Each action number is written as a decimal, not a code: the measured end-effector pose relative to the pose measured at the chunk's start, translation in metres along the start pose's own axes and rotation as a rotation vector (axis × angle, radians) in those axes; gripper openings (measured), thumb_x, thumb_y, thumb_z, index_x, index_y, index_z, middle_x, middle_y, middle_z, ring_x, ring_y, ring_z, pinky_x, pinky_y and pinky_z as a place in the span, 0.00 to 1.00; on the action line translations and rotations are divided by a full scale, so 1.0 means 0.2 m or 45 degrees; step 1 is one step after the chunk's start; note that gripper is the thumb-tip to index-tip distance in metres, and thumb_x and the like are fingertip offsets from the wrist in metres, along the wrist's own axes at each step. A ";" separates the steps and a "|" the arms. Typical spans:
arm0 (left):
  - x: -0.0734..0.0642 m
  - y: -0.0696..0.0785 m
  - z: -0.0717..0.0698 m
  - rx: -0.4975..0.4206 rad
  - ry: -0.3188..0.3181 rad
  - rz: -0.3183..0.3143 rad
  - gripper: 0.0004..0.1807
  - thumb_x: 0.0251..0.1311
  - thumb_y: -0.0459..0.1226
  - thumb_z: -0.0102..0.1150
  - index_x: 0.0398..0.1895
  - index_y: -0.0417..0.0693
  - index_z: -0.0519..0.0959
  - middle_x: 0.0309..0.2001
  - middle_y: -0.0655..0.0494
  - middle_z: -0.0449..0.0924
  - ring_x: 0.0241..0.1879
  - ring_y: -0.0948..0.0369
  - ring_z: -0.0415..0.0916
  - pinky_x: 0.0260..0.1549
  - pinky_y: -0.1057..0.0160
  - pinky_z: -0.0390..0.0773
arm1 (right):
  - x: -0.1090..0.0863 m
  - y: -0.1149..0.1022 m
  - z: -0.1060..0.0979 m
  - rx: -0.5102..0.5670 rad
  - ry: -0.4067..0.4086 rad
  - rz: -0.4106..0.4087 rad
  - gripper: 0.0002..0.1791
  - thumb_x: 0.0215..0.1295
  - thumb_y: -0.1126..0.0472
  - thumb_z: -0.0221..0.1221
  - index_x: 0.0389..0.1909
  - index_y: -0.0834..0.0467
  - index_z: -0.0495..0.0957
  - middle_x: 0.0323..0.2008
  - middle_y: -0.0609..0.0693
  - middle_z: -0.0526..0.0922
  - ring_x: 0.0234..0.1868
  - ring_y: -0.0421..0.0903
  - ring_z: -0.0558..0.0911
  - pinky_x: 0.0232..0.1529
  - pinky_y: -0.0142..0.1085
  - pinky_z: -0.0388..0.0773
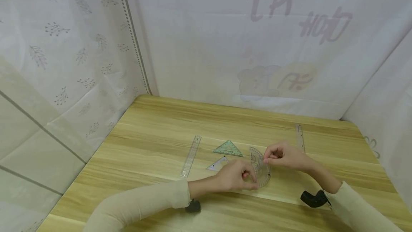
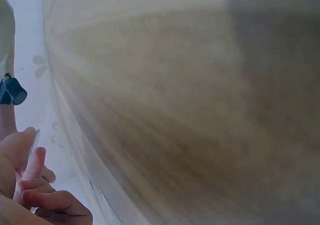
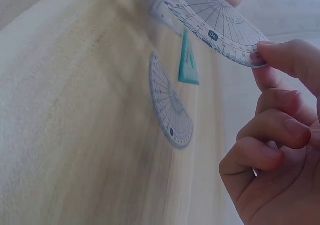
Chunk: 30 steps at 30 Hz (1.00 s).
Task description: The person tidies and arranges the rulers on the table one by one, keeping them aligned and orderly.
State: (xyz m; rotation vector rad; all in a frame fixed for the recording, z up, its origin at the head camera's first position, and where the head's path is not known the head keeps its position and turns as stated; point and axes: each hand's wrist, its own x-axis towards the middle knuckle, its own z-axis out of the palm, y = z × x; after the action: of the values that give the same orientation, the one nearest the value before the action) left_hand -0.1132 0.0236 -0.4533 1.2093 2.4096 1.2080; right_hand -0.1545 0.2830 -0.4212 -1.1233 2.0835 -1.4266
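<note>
A clear protractor [image 3: 215, 27] is held up off the table between both hands. My right hand [image 1: 286, 156] pinches one corner of it between thumb and index finger, the other fingers curled. At the opposite corner, the thumb and index finger of my left hand [image 1: 234, 177] pinch it. Only a thin clear edge of it shows in the left wrist view. A second clear protractor [image 3: 170, 107] lies on the table beneath. Beyond the left hand lie a green set square [image 1: 228, 149] and a clear set square [image 1: 217, 164], the latter partly covered by that hand.
On the wooden table [image 1: 154, 128], a clear ruler [image 1: 191, 156] lies to the left, another ruler [image 1: 300, 137] behind the right hand. A black device [image 1: 313, 199] is at the right wrist, a dark rounded one [image 1: 193, 206] below the left. Printed cloth [image 1: 199, 46] hangs around the table.
</note>
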 end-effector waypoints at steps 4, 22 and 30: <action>-0.02 0.02 0.01 0.009 -0.035 -0.065 0.07 0.55 0.40 0.78 0.28 0.51 0.87 0.18 0.67 0.63 0.15 0.73 0.55 0.16 0.77 0.60 | 0.00 0.00 0.02 -0.003 -0.018 0.028 0.05 0.71 0.73 0.60 0.37 0.62 0.82 0.18 0.53 0.60 0.17 0.42 0.58 0.17 0.38 0.61; -0.07 0.05 0.02 0.036 -0.114 -0.224 0.08 0.54 0.42 0.79 0.25 0.54 0.86 0.18 0.68 0.65 0.14 0.73 0.55 0.13 0.77 0.58 | 0.03 0.04 0.08 -0.034 -0.061 -0.025 0.07 0.69 0.74 0.61 0.35 0.61 0.84 0.18 0.53 0.65 0.20 0.35 0.61 0.18 0.34 0.63; -0.07 0.06 0.03 0.084 -0.120 -0.240 0.09 0.53 0.42 0.79 0.24 0.54 0.86 0.16 0.68 0.64 0.13 0.74 0.53 0.12 0.78 0.57 | 0.03 0.03 0.10 -0.027 -0.060 0.033 0.05 0.70 0.71 0.62 0.35 0.61 0.84 0.18 0.53 0.64 0.21 0.32 0.61 0.19 0.32 0.63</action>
State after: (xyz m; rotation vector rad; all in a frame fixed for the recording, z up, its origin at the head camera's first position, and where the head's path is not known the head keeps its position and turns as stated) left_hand -0.0943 0.0199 -0.4507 1.0048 2.4466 1.0022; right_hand -0.1470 0.2666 -0.4350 -1.1233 2.0783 -1.3562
